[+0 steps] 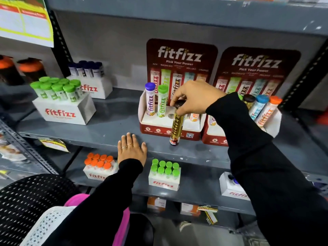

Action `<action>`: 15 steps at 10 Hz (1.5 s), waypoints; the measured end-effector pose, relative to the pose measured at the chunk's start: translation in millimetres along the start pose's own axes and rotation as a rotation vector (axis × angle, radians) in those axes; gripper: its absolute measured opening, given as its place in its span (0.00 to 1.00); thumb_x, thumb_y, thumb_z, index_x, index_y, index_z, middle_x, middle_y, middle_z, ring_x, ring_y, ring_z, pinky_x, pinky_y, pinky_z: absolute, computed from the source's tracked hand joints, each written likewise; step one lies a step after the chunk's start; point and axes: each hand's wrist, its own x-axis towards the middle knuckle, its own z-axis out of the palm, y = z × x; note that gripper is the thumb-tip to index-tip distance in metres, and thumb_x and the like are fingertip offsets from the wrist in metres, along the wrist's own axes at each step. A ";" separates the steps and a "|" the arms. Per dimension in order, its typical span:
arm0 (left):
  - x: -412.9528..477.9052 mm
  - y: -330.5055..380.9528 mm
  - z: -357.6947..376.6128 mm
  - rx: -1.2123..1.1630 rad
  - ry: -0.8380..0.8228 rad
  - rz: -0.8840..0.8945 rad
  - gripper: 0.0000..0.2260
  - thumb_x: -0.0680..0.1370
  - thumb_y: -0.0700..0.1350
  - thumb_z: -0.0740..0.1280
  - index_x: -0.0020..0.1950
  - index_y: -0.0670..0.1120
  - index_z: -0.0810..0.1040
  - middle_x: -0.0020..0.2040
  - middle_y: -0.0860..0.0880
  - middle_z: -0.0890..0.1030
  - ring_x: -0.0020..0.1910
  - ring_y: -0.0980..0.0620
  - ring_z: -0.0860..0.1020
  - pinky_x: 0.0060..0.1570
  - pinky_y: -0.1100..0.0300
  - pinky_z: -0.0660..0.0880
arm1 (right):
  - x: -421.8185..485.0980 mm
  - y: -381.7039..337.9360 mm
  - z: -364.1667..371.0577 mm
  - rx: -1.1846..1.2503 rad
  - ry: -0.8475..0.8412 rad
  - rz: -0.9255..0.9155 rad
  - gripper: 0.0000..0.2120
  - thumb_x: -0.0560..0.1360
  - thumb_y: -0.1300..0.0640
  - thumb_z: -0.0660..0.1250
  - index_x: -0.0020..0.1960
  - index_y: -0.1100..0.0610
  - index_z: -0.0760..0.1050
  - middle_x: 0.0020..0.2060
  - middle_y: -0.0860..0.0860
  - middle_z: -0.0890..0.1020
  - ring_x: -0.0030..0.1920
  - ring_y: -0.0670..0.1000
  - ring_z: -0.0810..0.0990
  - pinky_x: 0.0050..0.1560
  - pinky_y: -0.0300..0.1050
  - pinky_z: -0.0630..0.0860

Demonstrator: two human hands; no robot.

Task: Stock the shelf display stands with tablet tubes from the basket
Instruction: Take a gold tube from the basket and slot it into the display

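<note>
Right hand [193, 97] grasping a gold tablet tube [176, 125] by its dark cap, held upright before the left display stand [170, 125], just beside an empty hole [170, 115]. Left hand [131, 148] released, lying flat on the bare front edge of the grey shelf [106, 128]. Black basket [26, 196] at lower left.

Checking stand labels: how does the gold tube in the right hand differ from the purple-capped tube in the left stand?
The gold tube has a dark cap; the purple-capped tube has a white body. The gold tube hangs from the right hand in front of the stand; the purple-capped one sits upright in a slot. Both carry fitfizz lettering.
</note>
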 end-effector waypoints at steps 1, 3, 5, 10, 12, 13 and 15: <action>0.3 -0.8 0.0 0.004 -0.020 -0.001 0.37 0.71 0.59 0.34 0.74 0.40 0.53 0.76 0.42 0.53 0.75 0.43 0.50 0.74 0.49 0.44 | 1.5 0.6 -2.6 -0.050 -0.013 -0.014 0.15 0.72 0.61 0.71 0.58 0.54 0.81 0.58 0.51 0.82 0.55 0.49 0.78 0.45 0.37 0.68; -5.5 1.2 -1.3 0.023 -0.039 0.004 0.28 0.79 0.55 0.44 0.74 0.40 0.53 0.76 0.42 0.53 0.75 0.43 0.50 0.74 0.49 0.45 | 10.9 12.1 -7.3 -0.088 0.016 0.029 0.16 0.72 0.62 0.71 0.59 0.52 0.80 0.61 0.50 0.80 0.63 0.55 0.69 0.59 0.48 0.70; 1.3 -3.5 -4.7 0.020 -0.030 -0.004 0.26 0.81 0.53 0.48 0.74 0.41 0.52 0.77 0.42 0.52 0.75 0.43 0.49 0.74 0.50 0.44 | 41.6 19.3 -3.3 0.037 0.187 0.102 0.13 0.74 0.58 0.70 0.58 0.54 0.81 0.61 0.52 0.80 0.68 0.56 0.66 0.64 0.49 0.67; -3.7 3.7 -7.7 0.089 -0.004 0.013 0.26 0.80 0.55 0.46 0.75 0.42 0.51 0.77 0.43 0.53 0.75 0.43 0.50 0.74 0.50 0.46 | 67.5 33.1 29.4 0.105 0.380 0.164 0.14 0.76 0.57 0.68 0.61 0.58 0.76 0.57 0.60 0.80 0.55 0.59 0.79 0.57 0.49 0.77; -2.0 3.2 -7.7 0.059 -0.029 0.006 0.26 0.81 0.54 0.46 0.75 0.42 0.51 0.77 0.43 0.52 0.75 0.43 0.49 0.74 0.50 0.45 | 75.2 30.1 25.4 0.058 0.345 0.173 0.15 0.75 0.56 0.69 0.60 0.59 0.77 0.57 0.61 0.80 0.56 0.61 0.79 0.57 0.51 0.78; -2.3 3.2 -8.3 0.044 -0.022 0.006 0.26 0.81 0.54 0.47 0.75 0.41 0.51 0.77 0.42 0.52 0.75 0.43 0.49 0.74 0.50 0.44 | 78.9 30.7 21.2 0.021 0.326 0.179 0.13 0.75 0.57 0.70 0.58 0.60 0.78 0.56 0.62 0.81 0.56 0.63 0.79 0.58 0.55 0.79; -2.5 3.2 -9.1 0.045 -0.027 0.010 0.26 0.81 0.54 0.47 0.75 0.41 0.51 0.77 0.42 0.51 0.75 0.44 0.48 0.74 0.50 0.44 | 79.2 32.1 22.0 0.009 0.335 0.191 0.14 0.75 0.56 0.69 0.58 0.62 0.78 0.55 0.63 0.81 0.56 0.63 0.79 0.58 0.55 0.79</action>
